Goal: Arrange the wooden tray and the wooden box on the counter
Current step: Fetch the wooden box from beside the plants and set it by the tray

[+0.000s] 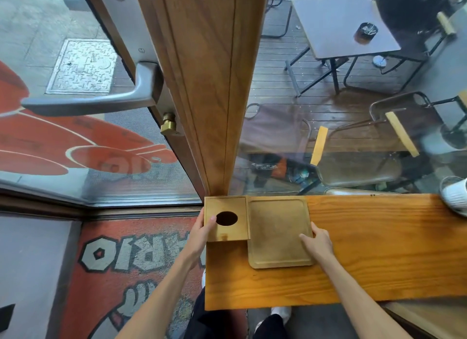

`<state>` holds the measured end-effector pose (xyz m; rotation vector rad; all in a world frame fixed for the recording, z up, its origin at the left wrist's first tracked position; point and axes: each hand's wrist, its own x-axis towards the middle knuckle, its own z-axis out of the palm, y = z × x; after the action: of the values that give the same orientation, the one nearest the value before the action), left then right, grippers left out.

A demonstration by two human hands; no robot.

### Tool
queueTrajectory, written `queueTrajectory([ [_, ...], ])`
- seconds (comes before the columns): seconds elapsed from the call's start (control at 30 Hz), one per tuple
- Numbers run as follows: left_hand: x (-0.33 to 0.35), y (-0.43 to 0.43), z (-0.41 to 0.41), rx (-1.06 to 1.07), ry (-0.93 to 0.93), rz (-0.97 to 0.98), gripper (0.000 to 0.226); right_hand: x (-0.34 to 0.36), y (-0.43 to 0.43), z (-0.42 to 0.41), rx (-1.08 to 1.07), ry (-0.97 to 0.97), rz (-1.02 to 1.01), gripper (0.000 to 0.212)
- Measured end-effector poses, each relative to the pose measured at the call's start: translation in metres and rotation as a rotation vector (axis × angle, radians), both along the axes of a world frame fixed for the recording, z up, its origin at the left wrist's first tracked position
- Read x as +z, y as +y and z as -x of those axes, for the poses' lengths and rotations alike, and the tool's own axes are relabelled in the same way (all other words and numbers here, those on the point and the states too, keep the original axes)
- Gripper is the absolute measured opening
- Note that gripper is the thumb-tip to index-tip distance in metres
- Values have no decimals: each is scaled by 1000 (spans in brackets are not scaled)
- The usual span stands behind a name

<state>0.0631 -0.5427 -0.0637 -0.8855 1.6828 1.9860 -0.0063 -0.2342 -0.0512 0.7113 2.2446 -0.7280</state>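
Note:
A wooden box [233, 230] with a round dark hole in its top stands at the far left corner of the wooden counter [379, 250], against the window post. A flat wooden tray [275, 227] with a raised rim lies directly to its right, touching the box. My left hand [202, 231] grips the box's left side, thumb on top near the hole. My right hand [318, 242] rests on the tray's right edge, fingers over the rim.
A wooden door post [214, 86] rises behind the box, with a metal door handle [88, 100] to the left. A white ribbed cup [454, 194] stands at the counter's far right. Glass runs along the counter's back; chairs and a table stand outside.

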Motion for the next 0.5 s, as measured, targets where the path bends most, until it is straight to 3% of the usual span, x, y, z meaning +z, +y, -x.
queueTrajectory([
  [0.2, -7, 0, 1, 48, -25, -37, 57, 0, 0, -2, -17, 34, 27, 66],
  [0.5, 1, 4, 3, 29, -52, 19, 52, -3, 4, -6, 18, 60, 40, 68],
])
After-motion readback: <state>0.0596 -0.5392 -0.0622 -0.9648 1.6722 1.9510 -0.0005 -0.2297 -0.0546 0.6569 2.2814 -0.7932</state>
